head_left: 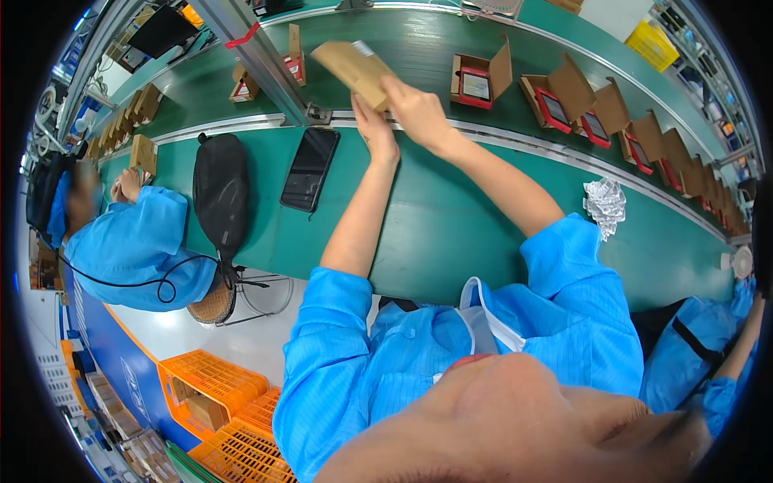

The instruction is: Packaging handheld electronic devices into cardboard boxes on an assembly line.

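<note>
Over the near edge of the green conveyor belt, a closed brown cardboard box [352,71] with a white label is held up at a tilt. My right hand [417,111] grips its near right end, thumb and fingers on the cardboard. From below, my left hand [375,133] holds the same near end, its fingers partly hidden by the box. A dark smartphone [310,169] lies on the green table left of my left forearm. Beyond my right hand, an open cardboard box [501,68] on the belt holds a red-edged device [475,86] with a screen.
More open boxes with red-edged devices [553,110] line the belt to the right. A metal post [256,56] rises left of my hands. A black pouch [221,189] and crumpled silvery wrapping [604,205] lie on the table. A co-worker [141,241] sits at left; orange crates [217,374] stand below.
</note>
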The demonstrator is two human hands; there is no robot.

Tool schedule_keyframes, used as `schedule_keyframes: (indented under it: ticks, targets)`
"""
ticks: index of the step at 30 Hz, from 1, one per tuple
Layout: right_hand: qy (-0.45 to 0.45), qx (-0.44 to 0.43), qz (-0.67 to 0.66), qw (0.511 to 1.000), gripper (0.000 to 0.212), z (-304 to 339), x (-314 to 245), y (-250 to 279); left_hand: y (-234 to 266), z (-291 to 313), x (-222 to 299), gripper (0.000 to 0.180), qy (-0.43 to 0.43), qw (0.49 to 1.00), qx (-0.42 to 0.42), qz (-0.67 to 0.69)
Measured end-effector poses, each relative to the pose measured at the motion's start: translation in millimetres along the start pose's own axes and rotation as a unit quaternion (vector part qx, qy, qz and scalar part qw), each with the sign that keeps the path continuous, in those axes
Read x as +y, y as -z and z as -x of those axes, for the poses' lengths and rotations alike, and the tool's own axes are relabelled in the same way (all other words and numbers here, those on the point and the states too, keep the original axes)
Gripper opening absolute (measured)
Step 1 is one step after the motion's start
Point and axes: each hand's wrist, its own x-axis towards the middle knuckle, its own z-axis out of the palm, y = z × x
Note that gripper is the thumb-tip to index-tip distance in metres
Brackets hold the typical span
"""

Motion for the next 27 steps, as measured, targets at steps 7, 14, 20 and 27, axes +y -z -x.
schedule_keyframes:
  ticks: [7, 14, 20, 27]
  targets:
    - [0.037, 0.032, 0.019, 0.999, 0.037, -1.4, -3.2, 12.2, 5.7, 2.6, 17.7, 0.060, 0.133, 0.981, -0.018, 0.137]
    - [-0.405, 0.018, -0.157, 0.900, 0.033, -3.8, 131.7, -22.4, -15.4, 4.6, 13.2, 0.054, 0.141, 0.979, -0.023, 0.142]
    - [-0.296, -0.011, -0.272, 0.916, 0.023, 47.8, 95.9, -1.2, -3.4, 7.3, 17.3, 0.043, 0.115, 0.990, -0.013, 0.086]
    - [-0.044, 0.064, -0.130, 0.988, 0.022, 56.2, 27.2, 50.4, -26.6, 22.3, 20.4, 0.041, 0.115, 0.993, 0.006, 0.010]
